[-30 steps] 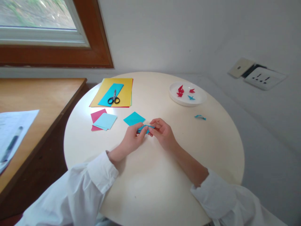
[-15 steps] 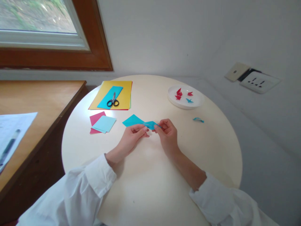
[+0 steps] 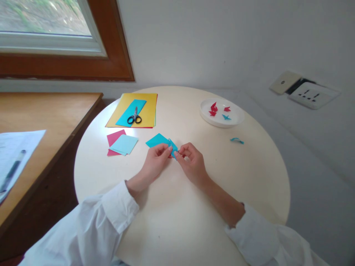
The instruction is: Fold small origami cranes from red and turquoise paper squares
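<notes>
Between my two hands is a small piece of folded blue paper [image 3: 173, 146], pinched from both sides above the round table. My left hand [image 3: 158, 157] grips its left part between thumb and fingers. My right hand [image 3: 192, 162] pinches the lower right part, its other fingers curled. The fingertips hide some of the folds. Just behind my left fingers, a blue square of paper [image 3: 157, 140] lies on the table. Farther left, pale blue squares [image 3: 124, 144] overlap dark pink squares [image 3: 115, 137].
Scissors [image 3: 134, 117] rest on a blue strip [image 3: 124, 119] over yellow sheets [image 3: 149, 111]. A white plate [image 3: 235, 120] at the back right holds red origami [image 3: 213, 109] and a blue origami crane [image 3: 226, 117]. A blue paper scrap [image 3: 237, 140] lies in front. A wooden desk [image 3: 69, 111] stands left.
The folded blue paper has turned from lying nearly level to a steeper slant. My right hand has moved left and slightly down, closer to my left hand. The view has shifted slightly.
</notes>
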